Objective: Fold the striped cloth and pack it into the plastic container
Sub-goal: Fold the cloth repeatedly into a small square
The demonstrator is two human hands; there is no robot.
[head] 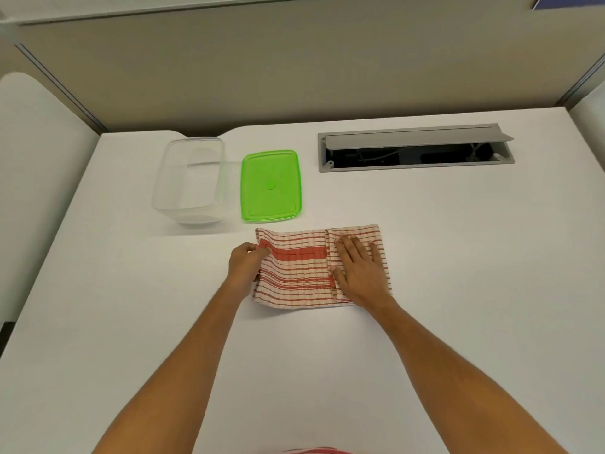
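Note:
The red-and-cream striped cloth (299, 273) lies folded into a rectangle on the white table (458, 257). Its right third is folded over onto the rest. My left hand (246, 262) pinches the cloth's left edge between thumb and fingers. My right hand (358, 268) lies flat, palm down with fingers spread, on the folded-over right part. The clear plastic container (189, 180) stands open and empty at the back left. Its green lid (271, 186) lies flat beside it, just behind the cloth.
An open grey cable hatch (415, 149) is set into the table at the back right. A beige partition wall (294, 77) closes off the far edge. White panels stand at the left and right sides.

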